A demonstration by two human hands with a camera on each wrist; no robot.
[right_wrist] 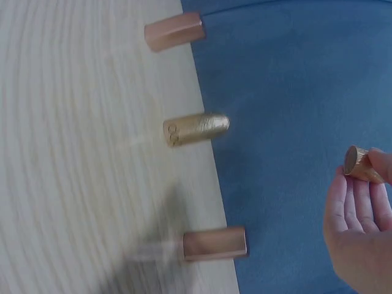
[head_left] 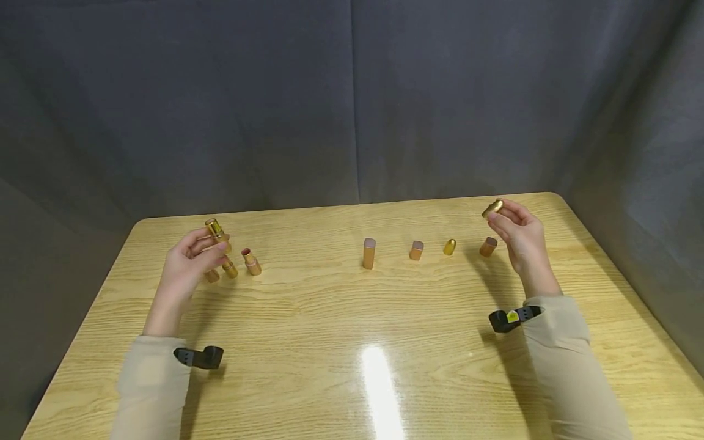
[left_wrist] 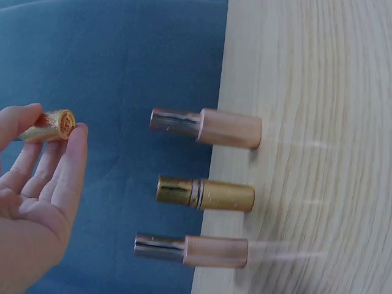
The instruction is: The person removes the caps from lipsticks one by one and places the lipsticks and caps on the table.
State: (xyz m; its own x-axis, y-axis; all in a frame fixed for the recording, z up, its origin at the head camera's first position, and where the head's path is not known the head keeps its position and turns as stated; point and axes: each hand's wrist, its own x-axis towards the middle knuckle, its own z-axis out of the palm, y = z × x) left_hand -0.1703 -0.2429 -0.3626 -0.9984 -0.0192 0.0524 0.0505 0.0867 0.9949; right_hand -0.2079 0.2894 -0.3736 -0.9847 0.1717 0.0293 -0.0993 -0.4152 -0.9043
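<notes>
My left hand [head_left: 184, 264] pinches a gold lipstick tube [head_left: 213, 228] between thumb and fingers, above the table's left side. In the left wrist view, the round bottom of that tube [left_wrist: 66, 125] faces the camera. Three uncapped lipstick tubes stand beneath and beside this hand: a rose-gold one [left_wrist: 231, 128], a gold one [left_wrist: 228, 195] and another rose-gold one [left_wrist: 216, 252]. My right hand [head_left: 522, 238] holds a gold rounded lipstick cap [head_left: 492, 209] over the right side; its open end [right_wrist: 351, 161] shows in the right wrist view.
On the wooden table [head_left: 308, 342] stand a tall rose-gold lipstick [head_left: 369, 253], a rose-gold cap [head_left: 416, 250], a gold rounded cap [head_left: 450, 247] and another rose-gold cap [head_left: 487, 247]. Dark curtains [head_left: 264, 110] border the back and sides.
</notes>
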